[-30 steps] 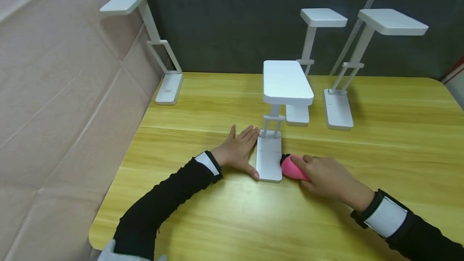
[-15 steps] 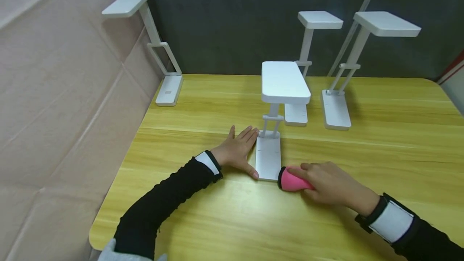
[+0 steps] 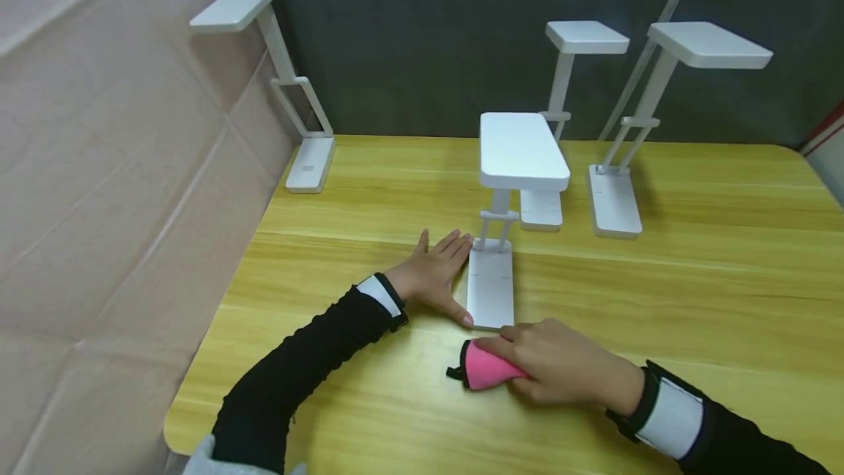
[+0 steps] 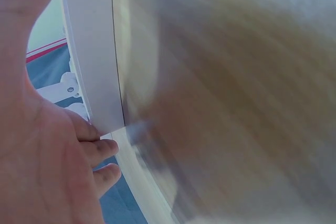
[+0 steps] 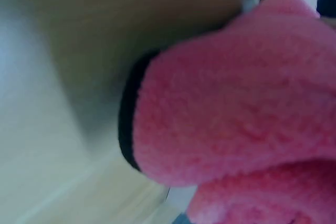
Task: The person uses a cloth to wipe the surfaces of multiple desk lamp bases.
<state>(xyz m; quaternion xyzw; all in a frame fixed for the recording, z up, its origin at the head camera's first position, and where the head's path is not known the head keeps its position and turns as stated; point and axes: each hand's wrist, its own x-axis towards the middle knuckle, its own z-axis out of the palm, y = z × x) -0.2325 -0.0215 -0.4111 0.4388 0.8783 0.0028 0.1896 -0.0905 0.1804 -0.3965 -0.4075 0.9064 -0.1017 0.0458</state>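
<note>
From the head view, your left hand [image 3: 431,277] lies flat on the wooden table [image 3: 692,292], fingers straight and pressed against the left edge of the nearest lamp's base [image 3: 491,292], and that reads as bracing it so it cannot slide. Your right hand [image 3: 560,369] has its fingers curled over a pink cloth [image 3: 484,371] with a dark trim, holding it down on the table just in front of the base's near edge, close to it but not on it. The nearest lamp's flat head [image 3: 522,149] hangs above the base on its hinged arm. Three more white lamps stand behind: one at the far left [image 3: 290,86], one in the middle [image 3: 567,94], one at the far right [image 3: 659,101]. Over to your left wrist view: the palm [image 4: 37,145] is spread, fingers relaxed along the white base edge [image 4: 92,51], and the table beyond is blurred. On your right wrist view, the fuzzy pink cloth [image 5: 231,93] fills the picture, its black edge binding toward the pale surface; the fingers themselves do not show here.
</note>
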